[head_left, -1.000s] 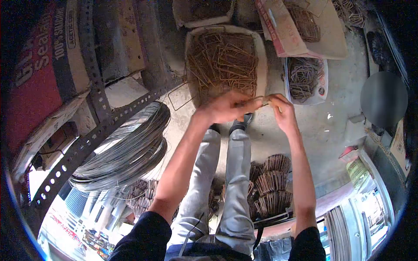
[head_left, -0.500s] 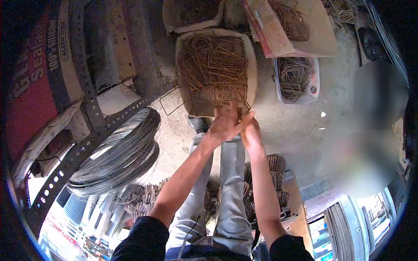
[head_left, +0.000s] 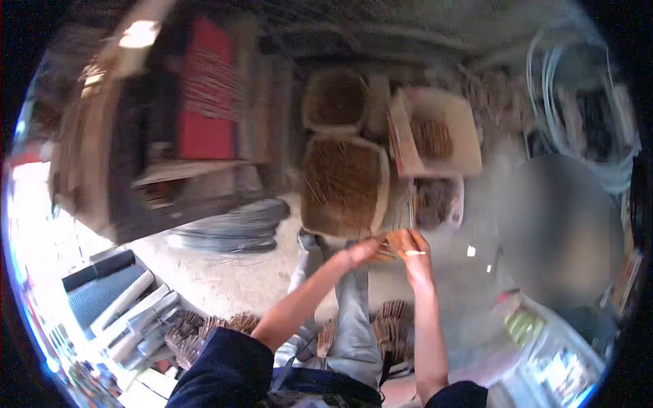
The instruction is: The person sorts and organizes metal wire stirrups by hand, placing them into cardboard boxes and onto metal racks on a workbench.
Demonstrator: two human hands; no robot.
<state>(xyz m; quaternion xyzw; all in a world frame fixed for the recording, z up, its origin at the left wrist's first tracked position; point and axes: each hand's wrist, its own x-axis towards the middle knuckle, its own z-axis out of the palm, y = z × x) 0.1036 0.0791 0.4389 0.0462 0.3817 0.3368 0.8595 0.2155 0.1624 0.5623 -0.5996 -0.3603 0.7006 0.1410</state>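
My left hand [head_left: 367,252] and my right hand [head_left: 409,250] meet in front of my legs, just below and right of a tub of rusty bent wire [head_left: 340,177]. My right hand is closed around bent wire pieces [head_left: 400,216], whose thin ends show faintly above it. The left fingers are closed at the same bundle, pressed against the right hand. Motion blur hides how many pieces are held. A pale band lies across the back of my right hand.
Behind the tub stands a second container [head_left: 337,98]. To its right are an open cardboard box [head_left: 452,146] and a smaller box of wire [head_left: 435,204]. A grey wire coil [head_left: 231,228] lies left. Bundled wire pieces [head_left: 393,333] sit near my legs. A blurred patch covers the right.
My view has tilted up and shifted, showing more of the room. My hands have left the tub's near edge and sit to its right, with bent wire pieces in them.
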